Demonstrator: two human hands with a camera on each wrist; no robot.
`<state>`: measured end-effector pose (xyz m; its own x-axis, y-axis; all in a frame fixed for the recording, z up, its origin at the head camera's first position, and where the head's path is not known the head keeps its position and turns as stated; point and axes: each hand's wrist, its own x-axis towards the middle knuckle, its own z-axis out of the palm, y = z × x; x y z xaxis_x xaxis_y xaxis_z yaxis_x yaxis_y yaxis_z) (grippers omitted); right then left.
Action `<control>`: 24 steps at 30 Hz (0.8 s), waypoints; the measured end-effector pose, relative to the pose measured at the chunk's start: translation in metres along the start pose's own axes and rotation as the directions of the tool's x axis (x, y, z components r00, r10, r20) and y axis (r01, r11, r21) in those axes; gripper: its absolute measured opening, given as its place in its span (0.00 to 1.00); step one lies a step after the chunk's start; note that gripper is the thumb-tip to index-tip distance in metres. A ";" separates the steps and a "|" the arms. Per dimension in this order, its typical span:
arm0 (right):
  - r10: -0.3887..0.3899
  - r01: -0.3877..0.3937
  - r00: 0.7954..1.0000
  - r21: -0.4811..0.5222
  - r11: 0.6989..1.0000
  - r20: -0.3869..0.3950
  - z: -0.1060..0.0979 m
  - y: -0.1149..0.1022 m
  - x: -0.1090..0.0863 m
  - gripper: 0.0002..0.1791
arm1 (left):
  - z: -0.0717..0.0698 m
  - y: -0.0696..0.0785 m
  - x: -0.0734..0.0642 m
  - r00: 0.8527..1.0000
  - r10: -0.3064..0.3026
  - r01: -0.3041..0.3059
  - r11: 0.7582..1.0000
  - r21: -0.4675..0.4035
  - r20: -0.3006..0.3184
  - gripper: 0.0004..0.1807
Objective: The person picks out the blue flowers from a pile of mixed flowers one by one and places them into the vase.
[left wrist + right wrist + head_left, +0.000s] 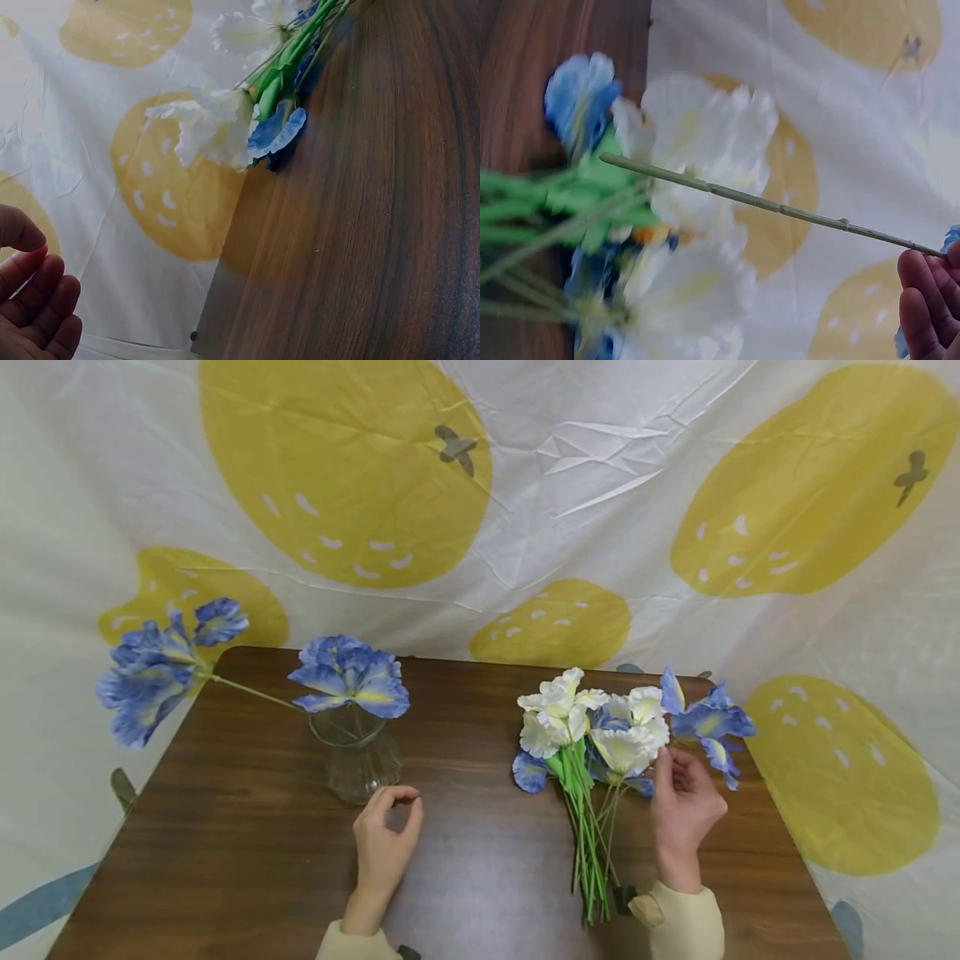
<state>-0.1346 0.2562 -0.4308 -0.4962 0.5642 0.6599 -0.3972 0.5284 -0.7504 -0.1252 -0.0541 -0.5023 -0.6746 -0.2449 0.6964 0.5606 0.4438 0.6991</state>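
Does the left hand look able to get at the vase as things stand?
Probably yes: the left hand appears to hold nothing and is at the near side of the vase, with nothing visible between them. The flowers lean over the rim, above the hand.

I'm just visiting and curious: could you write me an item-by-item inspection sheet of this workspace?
Surface: brown wood-grain table.
Job's things: glass vase with blue flowers, one leaning far out to the left; white flowers and loose blue flowers piled farther right.
Clutter: nothing seen.
Left hand: loosely curled near the vase's base, no object visible in it; whether it touches the glass is unclear.
Right hand: pinches a separate blue flower by its stem.
Cables: nothing seen.
Surroundings: white cloth printed with yellow fruit.
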 end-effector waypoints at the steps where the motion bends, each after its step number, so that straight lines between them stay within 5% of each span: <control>1: -0.006 0.006 1.000 0.011 1.000 0.009 0.002 -0.004 -0.002 0.05 | 0.000 -0.002 -0.001 1.000 -0.001 0.001 1.000 -0.003 0.002 0.13; 12: -0.095 0.084 0.985 0.080 0.993 0.143 0.029 -0.031 -0.033 0.01 | 0.005 0.005 -0.001 0.999 0.000 0.001 1.000 -0.026 0.032 0.13; 18: -0.069 0.044 0.976 0.122 0.992 0.208 0.041 -0.041 -0.050 0.03 | 0.009 0.009 -0.005 0.996 -0.006 0.011 0.998 -0.056 0.091 0.13; 24: -0.072 0.021 0.957 0.179 0.984 0.282 0.051 -0.054 -0.065 0.05 | 0.011 0.037 0.003 0.989 0.011 0.004 0.995 -0.102 0.145 0.14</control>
<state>-0.1202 0.1588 -0.4347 -0.6643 0.3226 0.6743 -0.5392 0.4179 -0.7312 -0.1117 -0.0290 -0.4760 -0.7309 -0.1120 0.6732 0.6040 0.3531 0.7145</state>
